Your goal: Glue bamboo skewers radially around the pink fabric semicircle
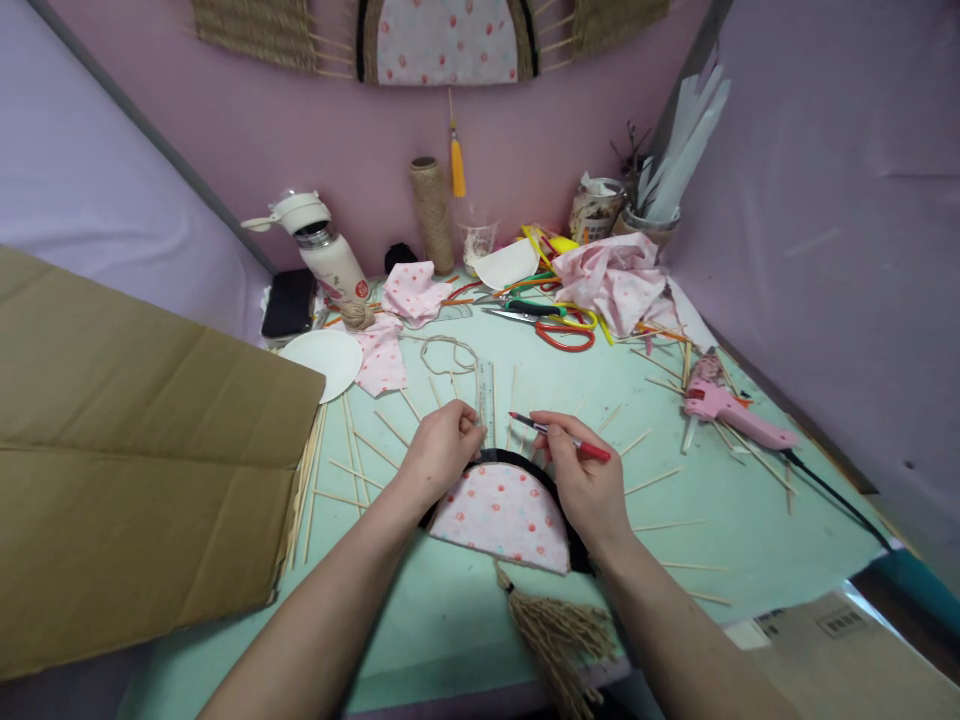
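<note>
My left hand [444, 448] pinches the lower end of a clear ruler [487, 400], which stands along one of the thin wooden sticks [514, 405]. A red pen [570, 437] is gripped in my right hand [592, 490], its tip pointing left toward the ruler. Under both hands lies a half-round panel [502, 515] of pink dotted fabric, edged by a black band [536, 472]. Several sticks fan outward from that band. Below the panel's straight edge hangs a twine tassel [551, 630]. My fingers hide parts of the band.
A cardboard sheet [150, 470] leans in from the left. Scissors [562, 333], pink fabric [611, 275], a twine spool [433, 215] and a bottle [334, 260] stand or lie at the back. To the right rests a pink glue gun [731, 410] with its cord.
</note>
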Available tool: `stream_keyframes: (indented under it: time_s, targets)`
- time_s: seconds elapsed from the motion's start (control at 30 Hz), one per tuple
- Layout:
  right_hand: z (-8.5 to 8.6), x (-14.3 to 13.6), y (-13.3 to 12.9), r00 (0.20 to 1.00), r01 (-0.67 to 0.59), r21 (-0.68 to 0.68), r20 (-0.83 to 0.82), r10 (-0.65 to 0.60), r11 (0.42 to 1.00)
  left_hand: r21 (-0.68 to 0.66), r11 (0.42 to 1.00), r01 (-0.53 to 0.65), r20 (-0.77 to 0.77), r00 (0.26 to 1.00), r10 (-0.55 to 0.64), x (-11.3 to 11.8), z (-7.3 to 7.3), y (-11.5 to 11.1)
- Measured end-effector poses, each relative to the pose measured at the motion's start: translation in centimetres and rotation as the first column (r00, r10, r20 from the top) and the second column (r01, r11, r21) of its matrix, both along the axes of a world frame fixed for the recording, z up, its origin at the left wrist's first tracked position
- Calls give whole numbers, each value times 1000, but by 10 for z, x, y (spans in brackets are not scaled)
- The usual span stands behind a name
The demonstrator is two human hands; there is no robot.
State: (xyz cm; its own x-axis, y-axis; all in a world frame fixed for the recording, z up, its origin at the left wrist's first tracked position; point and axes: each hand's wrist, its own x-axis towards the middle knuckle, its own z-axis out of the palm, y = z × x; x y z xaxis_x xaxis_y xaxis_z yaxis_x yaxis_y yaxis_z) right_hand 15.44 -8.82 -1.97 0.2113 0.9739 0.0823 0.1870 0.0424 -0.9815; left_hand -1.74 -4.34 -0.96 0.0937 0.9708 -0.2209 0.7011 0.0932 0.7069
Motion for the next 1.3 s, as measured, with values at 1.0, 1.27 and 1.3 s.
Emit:
stream_keyframes:
  time_s: [1.0,1.27,1.3]
  targets:
    - [-3,-2,3,993,-71,-70,91,78,995,11,1000,12,-24,1000,-12,1,3,0]
    - [-5,-2,4,992,-79,-74,95,85,994,15,1000,14,-40,999,-14,0,2,0]
    - [-5,-2,4,992,-81,-73,95,87,994,15,1000,14,-41,999,-14,0,2,0]
